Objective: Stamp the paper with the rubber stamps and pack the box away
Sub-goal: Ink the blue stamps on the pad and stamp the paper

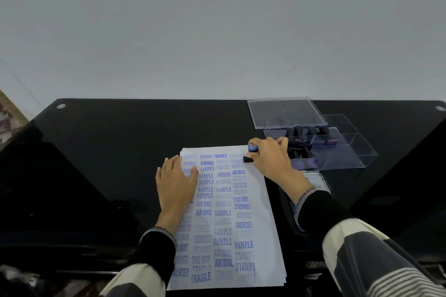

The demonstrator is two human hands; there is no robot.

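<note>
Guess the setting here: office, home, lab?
Probably a home or small office desk, not a lab: a glossy black glass table against a plain wall, stamped paper, a clear plastic stamp box, and a patterned rug at the left edge.

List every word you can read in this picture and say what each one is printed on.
All are blue stamp impressions on the white paper, most repeated:
"SAMPLE"
"FRAGILE"
"AMENDED"
"AIR MAIL"
"FAX OUT"
"EXPRESS", smudged but legible
Several are faint, upside down, or partly under the left hand.
The stamp in the right hand has a blue cap with a mark too small to read.
The tin beside the paper shows no readable text.
</note>
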